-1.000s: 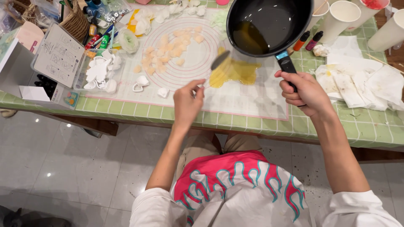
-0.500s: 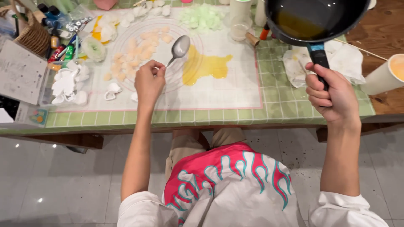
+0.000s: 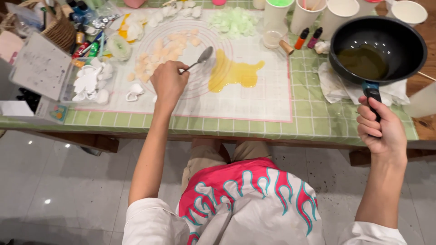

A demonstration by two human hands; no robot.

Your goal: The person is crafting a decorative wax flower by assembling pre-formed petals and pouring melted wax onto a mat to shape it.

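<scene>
A white silicone baking mat (image 3: pixel 254 97) lies on the green tiled bench (image 3: pixel 318 120). On the mat, a yellow syrup puddle (image 3: pixel 234 72) sits right of the metal spoon (image 3: pixel 200 58). The black frying pan (image 3: pixel 377 50) is above the bench's right end, over white paper towels (image 3: pixel 334 86).

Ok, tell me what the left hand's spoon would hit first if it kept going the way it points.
The left hand aims the spoon up and right across the mat. First in line looks to be the yellow puddle, though the spoon's height above it is unclear.

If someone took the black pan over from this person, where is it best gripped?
By the handle, coming from the table's near edge. It juts out toward the person, whose right hand wraps its end. The pan holds amber liquid, so keep it level and avoid the rim.
</scene>
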